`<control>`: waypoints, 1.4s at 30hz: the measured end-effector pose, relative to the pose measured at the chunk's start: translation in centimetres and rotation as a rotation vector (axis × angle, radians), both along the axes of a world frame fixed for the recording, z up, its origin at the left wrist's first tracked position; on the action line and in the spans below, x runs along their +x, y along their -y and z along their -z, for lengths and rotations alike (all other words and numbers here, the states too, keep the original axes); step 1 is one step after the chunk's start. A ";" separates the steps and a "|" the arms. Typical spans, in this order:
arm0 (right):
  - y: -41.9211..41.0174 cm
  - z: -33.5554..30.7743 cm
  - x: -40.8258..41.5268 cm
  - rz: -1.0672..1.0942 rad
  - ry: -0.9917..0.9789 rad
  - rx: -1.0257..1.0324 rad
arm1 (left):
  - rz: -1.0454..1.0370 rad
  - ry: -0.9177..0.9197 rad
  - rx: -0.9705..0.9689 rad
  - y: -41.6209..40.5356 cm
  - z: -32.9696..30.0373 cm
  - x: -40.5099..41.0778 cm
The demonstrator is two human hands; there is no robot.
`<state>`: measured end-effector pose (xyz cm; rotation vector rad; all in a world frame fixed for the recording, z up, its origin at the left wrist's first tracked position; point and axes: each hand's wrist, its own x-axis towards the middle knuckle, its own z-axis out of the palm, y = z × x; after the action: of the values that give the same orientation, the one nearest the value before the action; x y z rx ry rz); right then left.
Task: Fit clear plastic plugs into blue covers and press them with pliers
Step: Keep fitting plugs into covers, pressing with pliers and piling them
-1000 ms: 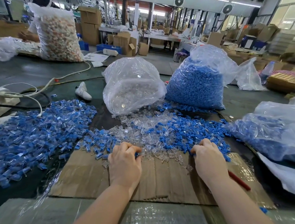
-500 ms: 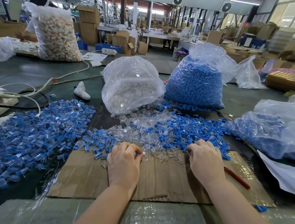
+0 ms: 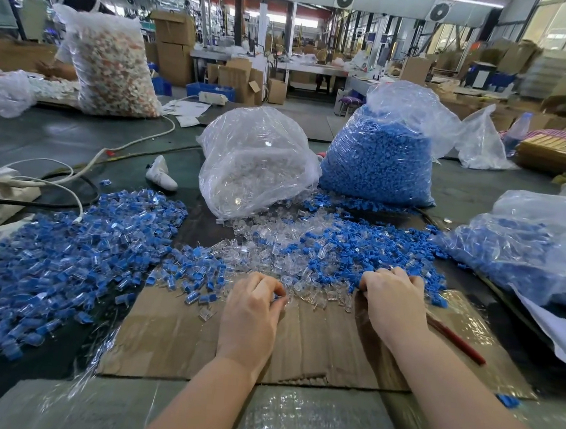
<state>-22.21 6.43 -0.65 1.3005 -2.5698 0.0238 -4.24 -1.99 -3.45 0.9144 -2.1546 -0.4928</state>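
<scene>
Clearly small, light parts: clear plastic plugs [image 3: 274,247] lie mixed with loose blue covers [image 3: 356,250] in a shallow heap at the far edge of a cardboard sheet [image 3: 177,334]. Both look like rigid moulded plastic, glossy, probably slippery and prone to skittering; best taken one at a time by the flat sides with fingertips.

Left hand [image 3: 250,316]: fingers curled, thumb and forefinger pinched on something small and blue at the heap's edge; what exactly, cannot tell. Right hand [image 3: 391,300]: knuckles up, fingers bent into the blue covers; whether it holds one is hidden.

Assembled pile [image 3: 57,264] of blue-and-clear pieces spreads to the left. A red handle [image 3: 454,339], possibly the pliers, lies just right of the right wrist.

Surface: corrugated cardboard over a dark table, bubble wrap nearest. Stock bags behind: bag of clear plugs [image 3: 255,164], bag of blue covers [image 3: 377,157]. Room is a cluttered factory floor.
</scene>
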 end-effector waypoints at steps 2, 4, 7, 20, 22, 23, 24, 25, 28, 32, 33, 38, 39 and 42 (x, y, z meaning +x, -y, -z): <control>0.0 0.0 -0.1 -0.008 0.024 -0.014 | 0.074 -0.013 0.024 -0.3 -0.1 0.0; 0.0 0.1 -0.3 -0.015 0.052 -0.043 | 0.124 -0.008 0.049 -0.4 -0.2 0.1; 0.0 0.4 -0.5 -0.010 0.120 -0.125 | 0.147 0.003 0.050 -0.5 -0.4 0.2; 0.1 -0.1 -0.3 0.014 0.274 -0.200 | 0.162 -0.018 0.020 -0.6 -0.6 0.1; 0.2 -0.1 -0.2 0.023 0.251 -0.184 | 0.182 0.018 0.013 -0.5 -0.6 0.1; 0.3 0.0 -0.1 0.026 0.240 -0.182 | 0.186 0.019 0.015 -0.5 -0.6 0.1; 0.4 0.1 -0.1 0.022 0.232 -0.184 | 0.186 0.010 0.021 -0.5 -0.6 0.1; 0.4 0.2 0.0 0.015 0.225 -0.187 | 0.186 -0.004 0.030 -0.5 -0.6 0.1; 0.5 0.4 0.0 -0.006 0.217 -0.199 | 0.183 -0.030 0.053 -0.5 -0.6 0.2; 0.2 0.6 -0.2 -0.020 0.180 -0.209 | 0.174 -0.053 0.090 -0.5 -0.7 0.3; 0.2 0.7 -0.2 -0.025 0.177 -0.202 | 0.172 -0.059 0.099 -0.5 -0.7 0.3; 0.1 0.5 -0.1 -0.052 0.208 -0.180 | 0.181 -0.061 0.128 -0.5 -0.7 0.4; 0.2 0.4 -0.1 -0.051 0.212 -0.177 | 0.182 -0.062 0.130 -0.4 -0.7 0.4; 0.3 0.4 -0.1 -0.050 0.215 -0.169 | 0.191 -0.069 0.146 -0.4 -0.7 0.4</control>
<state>-22.34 6.16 -1.00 1.3636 -2.6398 0.4019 -3.84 -1.60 -2.74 0.7599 -2.1752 -0.7733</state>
